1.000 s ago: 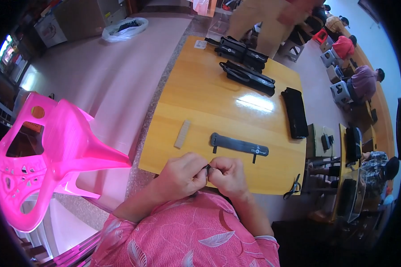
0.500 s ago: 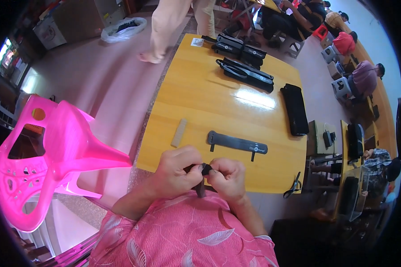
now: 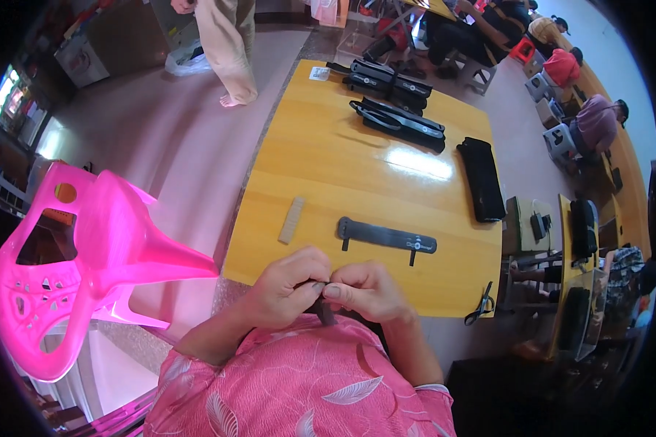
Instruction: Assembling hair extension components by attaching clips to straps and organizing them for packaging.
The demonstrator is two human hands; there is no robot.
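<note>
My left hand [image 3: 288, 288] and my right hand [image 3: 368, 291] meet at the near edge of the bench [image 3: 321, 175], directly in front of my chest. Both pinch one small dark part [image 3: 323, 312] between thumb and fingertips. The part hangs just below the point where my fingers touch; its long axis runs roughly up and down, with the lower end toward my pink shirt. I cannot tell its exact shape, since my fingers cover most of it.

The flat dark strap [image 3: 386, 236] lies on the bench just beyond my hands, apart from them. Its long axis runs left to right, tilted slightly down toward the right. It sits more in front of my right hand, so that hand is the nearer one. A short pale block [image 3: 292, 219] lies to the left of the strap, nearer my left hand, with its long axis pointing away from me.

A pair of small dark snips [image 3: 479, 306] rests at the near right corner of the bench, well to the right of my right hand.

At the far end of the bench lie several long black cases [image 3: 397, 120], and one black pouch [image 3: 481, 178] lies along the right edge. All appear closed; I cannot see any contents.

A pink plastic chair [image 3: 73, 269] stands on the floor to my left.
</note>
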